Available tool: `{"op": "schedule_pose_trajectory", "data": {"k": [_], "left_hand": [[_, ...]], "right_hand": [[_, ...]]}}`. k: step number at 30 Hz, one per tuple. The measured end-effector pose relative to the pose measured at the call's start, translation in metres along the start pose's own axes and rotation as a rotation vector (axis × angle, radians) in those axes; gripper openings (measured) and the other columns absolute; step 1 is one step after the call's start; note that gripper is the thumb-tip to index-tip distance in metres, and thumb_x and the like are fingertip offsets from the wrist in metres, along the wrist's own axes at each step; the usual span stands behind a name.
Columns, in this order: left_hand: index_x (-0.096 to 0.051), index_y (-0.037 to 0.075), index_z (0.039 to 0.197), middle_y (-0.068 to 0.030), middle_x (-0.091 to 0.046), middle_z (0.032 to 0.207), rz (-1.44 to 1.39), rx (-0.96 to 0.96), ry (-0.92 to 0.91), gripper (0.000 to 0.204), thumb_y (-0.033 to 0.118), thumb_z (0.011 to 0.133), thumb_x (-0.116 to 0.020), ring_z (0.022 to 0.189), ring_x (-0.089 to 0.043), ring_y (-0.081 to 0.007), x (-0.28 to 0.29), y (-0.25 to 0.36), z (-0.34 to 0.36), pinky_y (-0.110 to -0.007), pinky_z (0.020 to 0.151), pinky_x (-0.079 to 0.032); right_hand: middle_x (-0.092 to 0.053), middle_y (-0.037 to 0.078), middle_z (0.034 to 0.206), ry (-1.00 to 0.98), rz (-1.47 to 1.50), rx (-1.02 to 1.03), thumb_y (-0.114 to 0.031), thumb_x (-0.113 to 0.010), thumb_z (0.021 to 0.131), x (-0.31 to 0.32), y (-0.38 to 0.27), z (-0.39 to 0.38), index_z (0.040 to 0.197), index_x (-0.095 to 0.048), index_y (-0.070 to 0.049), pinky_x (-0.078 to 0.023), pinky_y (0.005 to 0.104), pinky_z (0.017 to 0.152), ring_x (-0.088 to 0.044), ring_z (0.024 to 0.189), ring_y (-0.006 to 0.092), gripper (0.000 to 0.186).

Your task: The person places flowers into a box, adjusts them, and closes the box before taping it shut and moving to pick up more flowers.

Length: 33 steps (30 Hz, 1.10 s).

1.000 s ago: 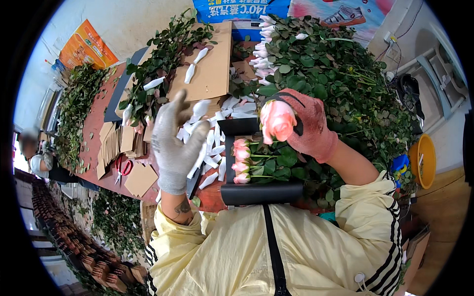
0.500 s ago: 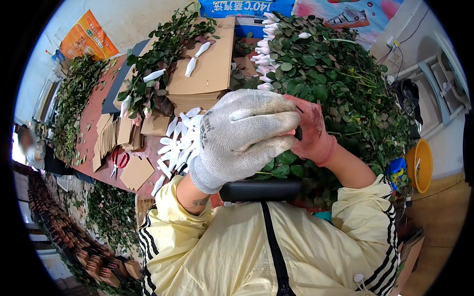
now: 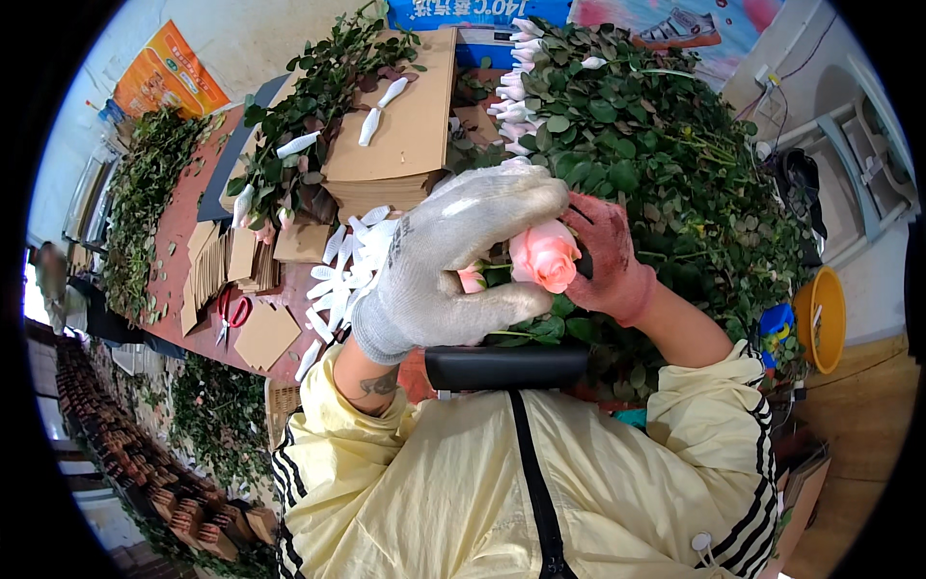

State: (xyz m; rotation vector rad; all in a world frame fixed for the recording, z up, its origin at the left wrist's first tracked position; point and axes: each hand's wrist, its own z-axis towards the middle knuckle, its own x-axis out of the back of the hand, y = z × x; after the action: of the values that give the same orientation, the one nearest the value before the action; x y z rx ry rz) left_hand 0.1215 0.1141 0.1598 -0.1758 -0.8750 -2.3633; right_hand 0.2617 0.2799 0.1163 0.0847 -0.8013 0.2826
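Observation:
A pink rose (image 3: 545, 256) with its bloom uncovered stands between my two hands. My left hand (image 3: 463, 251), in a grey-white glove, is open around it, thumb below and fingers above. My right hand (image 3: 606, 259), in a stained red glove, grips the rose from its right side; the stem and some fingertips are hidden. A smaller pink bud (image 3: 472, 278) shows behind my left thumb. Left of my hands lies a pile of white mesh bud sleeves (image 3: 338, 288). Roses with white-sleeved heads (image 3: 513, 96) lie in a row beyond.
A thick mass of leafy stems (image 3: 666, 174) covers the right side. Stacked cardboard sheets (image 3: 395, 145) bear more stems and loose sleeves. Red-handled scissors (image 3: 233, 309) lie by small cardboard pieces (image 3: 268, 338). A yellow basket (image 3: 820, 320) stands far right; a black bar (image 3: 506, 368) is before me.
My left hand has opened and drawn slightly left and down, uncovering the pink rose that its fingers hid. My right hand stays almost in place.

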Motion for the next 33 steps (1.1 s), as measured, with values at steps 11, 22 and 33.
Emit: {"op": "schedule_pose_trajectory", "data": {"k": [11, 22, 33], "left_hand": [[-0.065, -0.003, 0.101, -0.019, -0.065, 0.103, 0.069, 0.021, -0.069, 0.042, 0.021, 0.069, -0.075, 0.102, -0.061, -0.0362, -0.005, 0.006, 0.0, -0.046, 0.093, -0.043], [-0.062, -0.003, 0.103, -0.0205, -0.064, 0.1, -0.3, -0.092, -0.15, 0.044, 0.036, 0.082, -0.064, 0.105, -0.056, -0.0395, 0.022, -0.015, 0.002, -0.052, 0.102, -0.032], [-0.062, -0.001, 0.103, -0.0216, -0.065, 0.1, -0.421, -0.091, -0.119, 0.045, 0.035, 0.077, -0.071, 0.113, -0.052, -0.0421, 0.02, -0.024, 0.009, -0.056, 0.104, -0.026]], "right_hand": [[-0.051, 0.017, 0.123, 0.051, 0.069, 0.021, -0.017, -0.078, 0.066, -0.004, 0.003, -0.002, 0.12, -0.047, -0.004, -0.046, 0.0401, 0.086, -0.055, 0.106, 0.0307, 0.063], [-0.062, 0.009, 0.114, -0.639, 0.029, -0.308, -0.014, -0.068, 0.074, 0.115, 0.045, 0.076, 0.113, -0.062, -0.009, -0.044, 0.0349, 0.093, -0.057, 0.106, 0.0277, 0.04], [-0.062, 0.007, 0.108, -0.798, 0.904, -0.51, -0.021, -0.061, 0.085, 0.02, 0.071, 0.089, 0.116, -0.058, 0.002, -0.046, 0.0281, 0.084, -0.056, 0.096, 0.0148, 0.039]]}}
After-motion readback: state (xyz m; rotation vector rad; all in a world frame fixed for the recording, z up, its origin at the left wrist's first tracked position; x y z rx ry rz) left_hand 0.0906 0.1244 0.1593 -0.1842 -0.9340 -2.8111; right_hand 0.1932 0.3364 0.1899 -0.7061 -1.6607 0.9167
